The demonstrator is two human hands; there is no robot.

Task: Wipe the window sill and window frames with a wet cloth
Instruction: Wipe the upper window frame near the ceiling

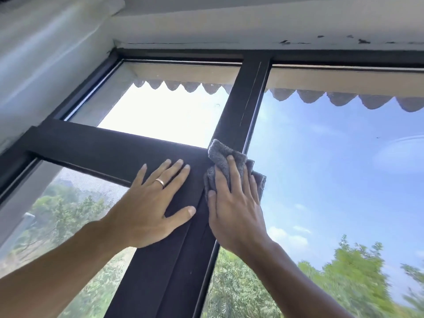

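Your right hand (pixel 234 203) lies flat on a grey cloth (pixel 226 162), fingers straight and spread, pressing it against the dark window frame (pixel 160 271) right at the crossing where the upright bar meets the horizontal bar. The cloth is bunched and folded; part of it sticks out above your fingertips onto the upright, and its far edge hangs past the upright over the glass on that side. Your thumb rests on the cloth's lower near edge.

Your left hand (pixel 151 203) is spread wide and holds nothing. Its palm and fingers lie flat on the frame just beside the cloth, on the horizontal bar's end at the same crossing, with the thumb reaching across onto the upright below the cloth. You wear a ring (pixel 160 182) on that hand. The two hands sit side by side, close but not touching as far as you can see.

Above the crossing, the upright carries a thin pale streak along its face up towards the top rail. A scalloped awning edge (pixel 321 99) shows outside through the upper panes. Below the crossing, green trees (pixel 358 276) stand beyond the glass. A white wall (pixel 46 65) runs along the frame's outer side, past your left hand, and the white surface above the top rail shows dark chipped marks. The window sill is out of view.
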